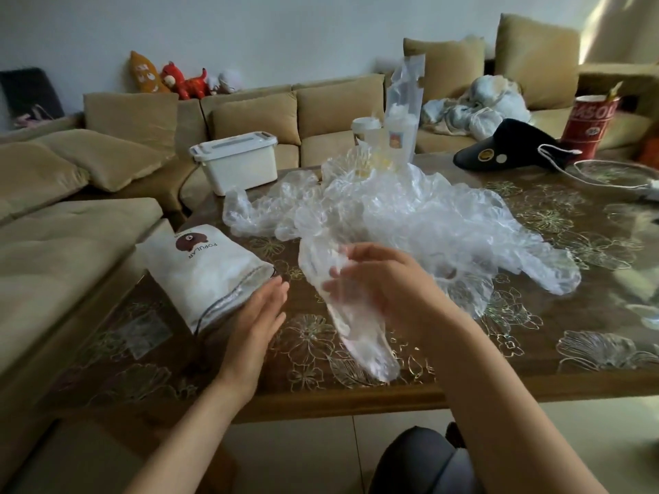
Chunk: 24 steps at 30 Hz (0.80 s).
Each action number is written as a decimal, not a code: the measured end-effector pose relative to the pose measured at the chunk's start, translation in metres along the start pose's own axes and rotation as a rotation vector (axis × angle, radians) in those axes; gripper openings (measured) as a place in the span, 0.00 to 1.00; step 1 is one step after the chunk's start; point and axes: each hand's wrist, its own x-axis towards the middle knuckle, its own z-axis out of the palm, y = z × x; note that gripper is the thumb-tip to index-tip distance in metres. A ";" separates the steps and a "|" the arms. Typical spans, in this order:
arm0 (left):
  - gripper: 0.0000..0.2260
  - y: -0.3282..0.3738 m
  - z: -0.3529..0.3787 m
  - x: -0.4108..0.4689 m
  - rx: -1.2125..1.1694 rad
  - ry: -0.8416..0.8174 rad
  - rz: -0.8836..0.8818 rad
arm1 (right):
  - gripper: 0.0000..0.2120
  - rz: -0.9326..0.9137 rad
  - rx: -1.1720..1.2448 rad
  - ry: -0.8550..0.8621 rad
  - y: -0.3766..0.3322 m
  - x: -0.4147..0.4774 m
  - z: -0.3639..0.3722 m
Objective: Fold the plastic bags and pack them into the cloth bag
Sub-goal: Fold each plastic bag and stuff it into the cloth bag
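A heap of crumpled clear plastic bags [410, 212] lies across the middle of the table. One clear plastic bag [360, 336] hangs over the table in front of the heap, and my right hand [385, 279] grips its upper part with curled fingers. My left hand [260, 308] hovers flat with straight fingers, just right of the white cloth bag [203, 269]. That drawstring bag lies on its side near the table's left front corner, its mouth facing my left hand and a brown bear print on it.
The wooden table [535, 336] has a glossy flowered top. A white lidded box [239, 162], cups [367, 131], a black cap [506, 147] and a red tin [588, 123] stand behind the heap. Beige sofas [71, 208] border the left and far sides.
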 end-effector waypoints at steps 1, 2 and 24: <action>0.28 0.006 -0.004 -0.001 -0.119 -0.024 -0.064 | 0.10 0.039 0.163 -0.076 -0.005 0.001 0.004; 0.31 0.012 -0.002 0.001 -0.216 -0.056 -0.132 | 0.11 0.055 0.232 -0.106 -0.008 0.003 -0.001; 0.13 -0.016 -0.021 0.003 0.668 0.400 -0.006 | 0.05 -0.139 -0.664 0.586 0.053 0.035 -0.024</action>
